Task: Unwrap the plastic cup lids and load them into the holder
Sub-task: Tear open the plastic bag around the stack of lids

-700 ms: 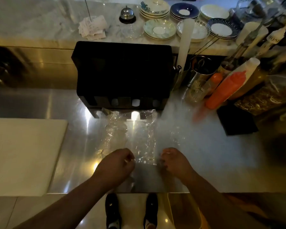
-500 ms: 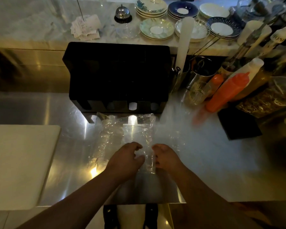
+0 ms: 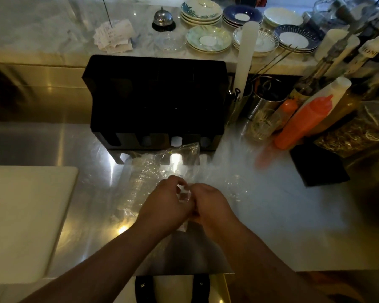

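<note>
A clear plastic sleeve of cup lids point(image 3: 162, 169) lies on the steel counter, its far end touching the foot of the black holder point(image 3: 155, 101). My left hand point(image 3: 166, 206) and my right hand point(image 3: 210, 204) meet at the sleeve's near end, both pinching the crinkled clear wrap between them. The lids inside are hard to make out through the glare. The holder's front shows several round slots along its bottom edge.
A white cutting board point(image 3: 24, 221) lies at the left. Orange squeeze bottles point(image 3: 304, 123), steel cups point(image 3: 269, 99) and a glass point(image 3: 263, 125) crowd the right. Saucers point(image 3: 208, 38), a bell point(image 3: 163, 19) and receipts point(image 3: 114, 37) sit on the marble ledge behind.
My two hands, first apart at the sleeve's near corners, have come together at the middle and bunched the wrap between them.
</note>
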Demonstrator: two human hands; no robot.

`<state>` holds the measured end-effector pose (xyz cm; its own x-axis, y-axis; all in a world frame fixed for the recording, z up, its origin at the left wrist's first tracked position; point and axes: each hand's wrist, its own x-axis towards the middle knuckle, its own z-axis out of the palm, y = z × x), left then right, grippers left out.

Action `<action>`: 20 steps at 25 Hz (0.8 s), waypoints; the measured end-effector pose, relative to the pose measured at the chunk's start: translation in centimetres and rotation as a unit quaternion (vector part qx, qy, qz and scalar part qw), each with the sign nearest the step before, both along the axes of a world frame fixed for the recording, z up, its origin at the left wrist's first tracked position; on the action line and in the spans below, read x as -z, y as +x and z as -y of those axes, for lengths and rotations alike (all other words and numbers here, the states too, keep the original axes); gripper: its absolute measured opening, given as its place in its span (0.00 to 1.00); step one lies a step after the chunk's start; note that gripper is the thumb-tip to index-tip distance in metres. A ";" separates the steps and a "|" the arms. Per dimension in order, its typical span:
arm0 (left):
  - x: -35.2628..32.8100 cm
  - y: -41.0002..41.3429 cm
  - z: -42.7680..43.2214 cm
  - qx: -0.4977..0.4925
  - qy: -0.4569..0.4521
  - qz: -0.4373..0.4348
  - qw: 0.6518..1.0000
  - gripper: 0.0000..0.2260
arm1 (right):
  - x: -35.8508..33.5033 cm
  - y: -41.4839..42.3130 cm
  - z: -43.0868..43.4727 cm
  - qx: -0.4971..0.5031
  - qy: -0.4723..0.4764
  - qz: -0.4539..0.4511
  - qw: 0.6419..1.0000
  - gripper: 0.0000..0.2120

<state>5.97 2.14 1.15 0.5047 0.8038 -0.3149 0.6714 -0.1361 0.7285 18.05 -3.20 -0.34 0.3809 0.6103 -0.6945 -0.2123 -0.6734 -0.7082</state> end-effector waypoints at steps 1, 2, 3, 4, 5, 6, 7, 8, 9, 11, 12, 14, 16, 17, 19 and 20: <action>-1.2 -0.8 -0.1 -0.008 0.017 -0.002 1.000 0.13 | -1.4 -0.8 0.2 0.011 0.024 -0.024 0.999 0.06; -2.2 -1.4 -0.5 -0.016 0.035 -0.007 0.999 0.11 | -2.8 -1.3 0.0 0.019 0.050 -0.069 0.996 0.07; -2.9 -2.4 -1.1 -0.025 0.050 -0.014 0.998 0.10 | -3.9 -1.6 0.0 0.020 0.071 -0.116 0.990 0.09; -3.8 -3.4 -1.7 -0.032 0.055 -0.024 0.998 0.09 | -4.7 -1.9 0.0 0.008 0.085 -0.135 0.987 0.10; -4.8 -4.2 -2.4 -0.038 0.053 -0.026 0.998 0.09 | -5.6 -1.9 0.1 -0.007 0.103 -0.115 0.988 0.10; -5.6 -5.1 -3.2 -0.040 0.050 -0.021 0.998 0.10 | -6.2 -1.7 0.3 -0.019 0.126 -0.061 0.990 0.09; -6.4 -5.8 -3.9 -0.037 0.043 -0.016 0.998 0.11 | -6.9 -1.4 0.5 -0.019 0.141 0.017 0.990 0.08; -7.0 -6.4 -4.6 -0.025 0.036 -0.015 0.999 0.12 | -7.4 -0.9 0.6 -0.021 0.149 0.104 0.983 0.07; -7.6 -7.1 -5.3 -0.008 0.033 -0.017 0.999 0.12 | -7.7 -0.3 0.4 -0.018 0.154 0.177 0.972 0.07; -8.5 -8.0 -6.7 0.024 0.033 -0.021 0.999 0.12 | -8.2 1.2 -0.4 -0.020 0.148 0.246 0.958 0.16; -8.9 -8.3 -7.4 0.040 0.030 -0.019 0.999 0.13 | -8.3 2.0 -1.1 -0.033 0.140 0.259 0.955 0.22; -9.3 -8.6 -8.7 0.073 0.036 -0.023 0.996 0.14 | -8.6 3.0 -2.6 -0.079 0.117 0.246 0.959 0.33; -9.1 -8.7 -9.6 0.100 0.060 -0.048 0.992 0.14 | -8.8 3.1 -3.9 -0.113 0.096 0.204 0.968 0.33; -9.1 -8.6 -9.9 0.105 0.071 -0.056 0.990 0.13 | -8.9 2.9 -4.2 -0.121 0.087 0.193 0.970 0.29; -8.9 -8.4 -10.1 0.109 0.095 -0.064 0.987 0.12 | -9.2 2.4 -4.2 -0.098 0.070 0.164 0.979 0.19; -8.8 -8.2 -10.2 0.115 0.109 -0.064 0.985 0.13 | -9.3 2.2 -3.9 -0.076 0.062 0.150 0.984 0.16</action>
